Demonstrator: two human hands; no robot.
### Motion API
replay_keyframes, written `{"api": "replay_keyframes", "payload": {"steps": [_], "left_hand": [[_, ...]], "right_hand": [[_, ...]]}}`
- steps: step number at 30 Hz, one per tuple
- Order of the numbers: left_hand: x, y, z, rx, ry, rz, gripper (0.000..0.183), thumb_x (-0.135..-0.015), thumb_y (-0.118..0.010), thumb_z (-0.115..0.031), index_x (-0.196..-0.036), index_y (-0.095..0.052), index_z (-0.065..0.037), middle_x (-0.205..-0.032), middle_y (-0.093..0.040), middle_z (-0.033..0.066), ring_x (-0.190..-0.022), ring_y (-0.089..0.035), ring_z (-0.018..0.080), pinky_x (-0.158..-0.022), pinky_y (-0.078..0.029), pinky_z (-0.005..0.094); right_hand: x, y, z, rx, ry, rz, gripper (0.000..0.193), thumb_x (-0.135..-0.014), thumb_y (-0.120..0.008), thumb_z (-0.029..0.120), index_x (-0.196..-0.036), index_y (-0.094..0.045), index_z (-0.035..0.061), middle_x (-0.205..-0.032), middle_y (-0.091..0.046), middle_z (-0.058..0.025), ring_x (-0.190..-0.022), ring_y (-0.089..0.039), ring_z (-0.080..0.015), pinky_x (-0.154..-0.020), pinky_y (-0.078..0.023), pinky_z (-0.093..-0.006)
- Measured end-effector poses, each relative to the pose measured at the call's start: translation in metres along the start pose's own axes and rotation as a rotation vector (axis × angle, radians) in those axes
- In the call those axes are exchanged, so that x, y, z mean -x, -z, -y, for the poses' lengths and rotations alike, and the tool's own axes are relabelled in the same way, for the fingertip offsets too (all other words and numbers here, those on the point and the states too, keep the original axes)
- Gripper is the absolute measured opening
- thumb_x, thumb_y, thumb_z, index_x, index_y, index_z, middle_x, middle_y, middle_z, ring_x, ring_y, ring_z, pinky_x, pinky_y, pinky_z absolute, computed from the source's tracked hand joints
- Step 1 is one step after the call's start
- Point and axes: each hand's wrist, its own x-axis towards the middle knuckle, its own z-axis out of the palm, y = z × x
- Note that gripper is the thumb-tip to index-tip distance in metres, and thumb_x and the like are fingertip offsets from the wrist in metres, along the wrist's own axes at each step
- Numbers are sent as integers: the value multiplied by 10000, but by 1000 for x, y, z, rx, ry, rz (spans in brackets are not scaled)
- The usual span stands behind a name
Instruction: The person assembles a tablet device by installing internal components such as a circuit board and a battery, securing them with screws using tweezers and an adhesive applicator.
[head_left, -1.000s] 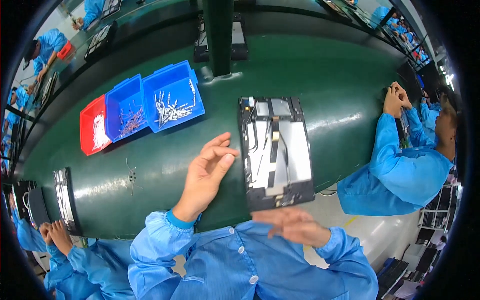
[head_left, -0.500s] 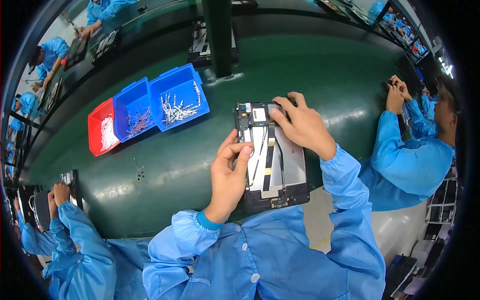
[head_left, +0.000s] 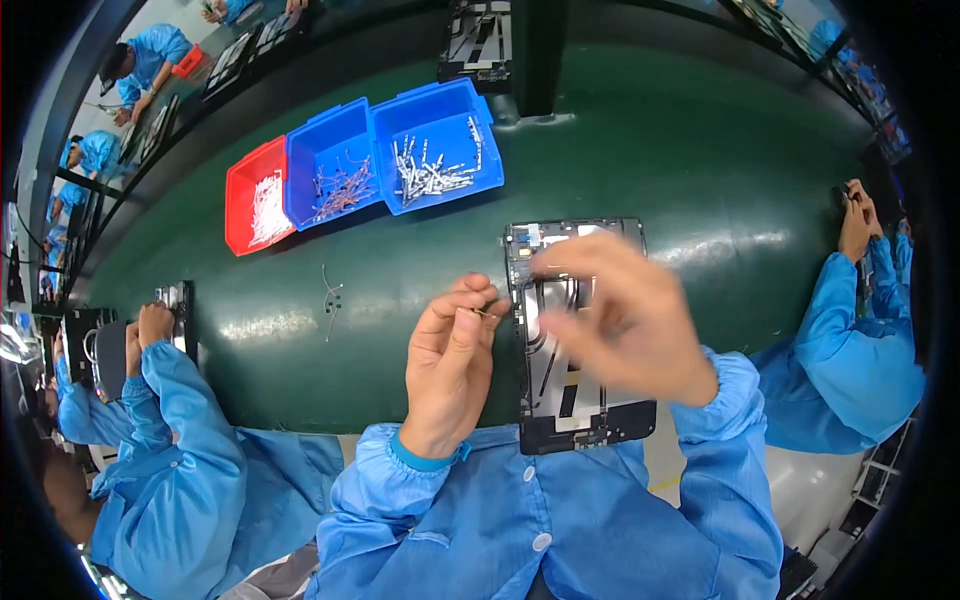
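An opened tablet [head_left: 560,395], its black frame, silver battery area and dark ribbon cables showing, lies at the near edge of the bench. Just left of it, my left hand [head_left: 450,365] is raised with thumb and fingers pinched on a small thin strip [head_left: 486,314], too small to name. Over the tablet's upper half, my right hand [head_left: 635,320] is blurred by motion. Its thumb and forefinger are apart and I see nothing between them. The hand covers much of the tablet's middle and right side.
Left of centre stand a red bin [head_left: 236,205] of white pieces, a blue bin [head_left: 300,170] of thin reddish cables and another blue bin [head_left: 440,100] of silvery strips. Loose wires and dark bits [head_left: 333,300] lie nearer. A dark post [head_left: 541,60] rises behind. Co-workers sit on both sides.
My left hand has come off the tablet and now pinches a small strip beside it. My right hand has lifted from the tablet's top edge and is moving. The whole view has shifted.
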Motion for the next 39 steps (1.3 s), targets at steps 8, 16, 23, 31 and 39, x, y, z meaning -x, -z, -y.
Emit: {"api": "replay_keyframes", "payload": {"steps": [8, 16, 23, 31, 39], "left_hand": [[3, -8, 5, -46, -37, -21, 102, -977, -604, -82, -1062, -643, -41, -1128, -527, 27, -1024, -529, 124, -928, -422, 270], [1, -14, 10, -593, -303, -110, 84, -958, -626, -62, -1002, -673, -8, -1001, -510, 27, -908, -499, 101, -821, -412, 229], [4, -17, 22, -789, -397, -198, 109, -945, -637, -43, -1026, -705, -14, -968, -480, 12, -828, -486, 78, -731, -409, 195], [-12, 1, 3, -766, -23, -90, 336, -967, -611, -69, -1292, -572, 10, -972, -518, 9, -794, -513, 57, -666, -440, 170], [-47, 6, -20, -706, 428, -16, 218, -945, -656, -106, -1085, -602, 52, -854, -655, 74, -675, -626, 97, -540, -504, 218]], "right_hand": [[5, -36, -10, -370, -207, 145, 220, -857, -740, 57, -1053, -669, -15, -873, -648, -62, -492, -487, -10, -447, -333, -188], [12, -34, -13, -135, 38, -86, 154, -794, -734, -27, -945, -711, -8, -838, -640, -55, -515, -507, -22, -432, -370, -191], [16, -37, -24, -65, 107, -85, 172, -758, -739, -41, -922, -709, -3, -832, -638, -57, -519, -518, -24, -420, -384, -188], [1, -22, -52, 19, 21, 59, 99, -756, -703, -3, -845, -660, 12, -782, -609, -98, -651, -634, -233, -579, -515, -319], [0, -27, -71, 68, 83, 122, 105, -771, -714, -10, -869, -681, 2, -778, -617, -68, -590, -593, -153, -505, -475, -270]]}}
